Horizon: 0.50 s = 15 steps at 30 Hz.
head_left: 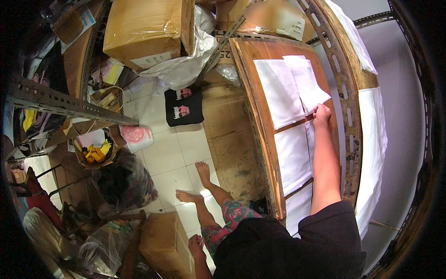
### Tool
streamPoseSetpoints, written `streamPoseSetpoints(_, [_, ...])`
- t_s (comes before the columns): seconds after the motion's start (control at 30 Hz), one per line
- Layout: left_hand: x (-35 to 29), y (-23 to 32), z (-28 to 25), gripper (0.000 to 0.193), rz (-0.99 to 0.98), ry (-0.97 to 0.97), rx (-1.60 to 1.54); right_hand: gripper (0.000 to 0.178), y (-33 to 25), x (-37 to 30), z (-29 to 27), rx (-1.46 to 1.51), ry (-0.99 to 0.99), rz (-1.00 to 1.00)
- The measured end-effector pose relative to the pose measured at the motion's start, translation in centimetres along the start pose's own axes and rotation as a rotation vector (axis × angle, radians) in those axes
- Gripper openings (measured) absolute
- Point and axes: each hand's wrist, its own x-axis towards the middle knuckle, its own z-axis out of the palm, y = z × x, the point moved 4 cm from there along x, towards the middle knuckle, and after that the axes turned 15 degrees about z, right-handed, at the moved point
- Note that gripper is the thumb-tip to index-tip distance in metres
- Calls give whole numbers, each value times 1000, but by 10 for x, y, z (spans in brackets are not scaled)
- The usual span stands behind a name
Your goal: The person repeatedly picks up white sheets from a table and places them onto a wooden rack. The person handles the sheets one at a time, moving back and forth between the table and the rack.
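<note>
My right hand reaches out over a wooden shelf board, its fingers closed on the near corner of a white sheet. That corner is lifted and folded back. The sheet overlaps another white sheet beside it; whether they are paper or film I cannot tell. More white sheets lie nearer to me on the brown board. Down at my side, my left hand hangs by a cardboard box with its fingers curled. Anything inside those fingers is too small to make out.
Slotted metal posts frame the shelf. On the tiled floor lie folded black printed shirts and flattened cardboard. A large taped carton stands at the far left. Plastic bags and a box with yellow cloth crowd the left.
</note>
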Motion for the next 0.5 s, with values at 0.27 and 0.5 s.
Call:
streamPoseSetpoints(0.27, [8, 29, 25, 30, 65, -63, -3, 9, 26, 29, -14, -96, 66, 17])
streamPoseSetpoints(0.5, [11, -9, -1, 25, -20, -42, 50, 13, 32, 27, -14, -39, 56, 11])
